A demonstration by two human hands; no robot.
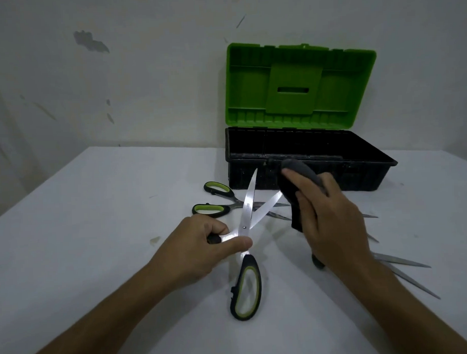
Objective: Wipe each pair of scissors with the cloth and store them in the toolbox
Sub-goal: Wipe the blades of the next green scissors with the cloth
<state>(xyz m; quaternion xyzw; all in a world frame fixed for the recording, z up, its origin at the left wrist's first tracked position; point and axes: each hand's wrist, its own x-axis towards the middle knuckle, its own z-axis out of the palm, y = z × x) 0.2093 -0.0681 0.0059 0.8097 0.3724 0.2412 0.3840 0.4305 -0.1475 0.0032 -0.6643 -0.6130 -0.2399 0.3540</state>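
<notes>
My left hand (203,246) grips a pair of black-and-green scissors (246,221) near the pivot, blades spread open and pointing away from me. One handle loop hangs free below my thumb. My right hand (326,213) holds a dark grey cloth (293,185) against the tip of the right blade. Behind stands the toolbox (306,179), a black base with its green lid (298,84) raised; the part of its inside that I see looks empty.
Another pair of green-handled scissors (214,201) lies spread on the white table (96,234) in front of the toolbox. More blades (405,263) stick out from under my right forearm at the right. A scuffed wall rises behind.
</notes>
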